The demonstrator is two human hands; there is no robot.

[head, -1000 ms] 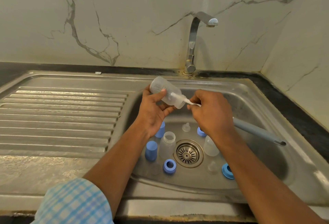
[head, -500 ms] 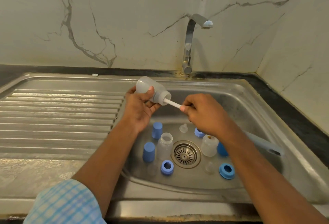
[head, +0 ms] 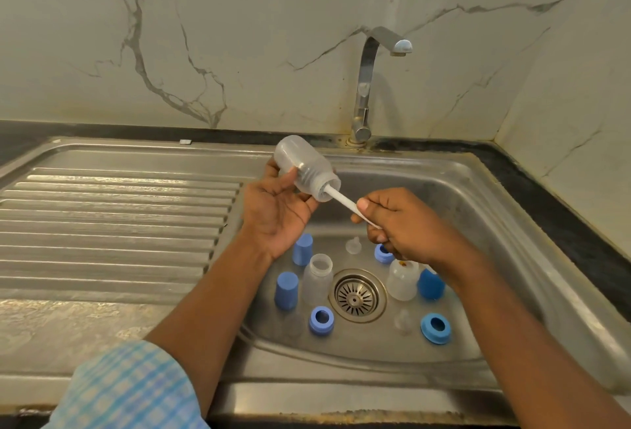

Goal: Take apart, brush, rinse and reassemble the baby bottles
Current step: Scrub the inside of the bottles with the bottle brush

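My left hand [head: 276,213] grips a clear baby bottle [head: 305,172], tilted with its mouth pointing down and right, above the sink's left rim. My right hand [head: 401,225] holds the white handle of a bottle brush [head: 343,199]; the brush head is inside the bottle's mouth. On the basin floor stand two more open clear bottles [head: 319,278] [head: 403,279], blue caps [head: 303,249] [head: 286,290] [head: 431,284], blue collar rings [head: 321,320] [head: 436,328] [head: 383,253] and clear teats [head: 353,245] [head: 403,321].
The steel sink basin [head: 478,224] has a round drain [head: 356,298] at its middle. A ribbed draining board [head: 112,224] lies to the left. The tap [head: 370,87] rises behind the basin, spout turned right, no water running. Marble walls close the back and right.
The bottle and both hands shifted left, and the brush has been drawn further out, showing more of its white handle. The grey brush end seen behind my right arm is now hidden.
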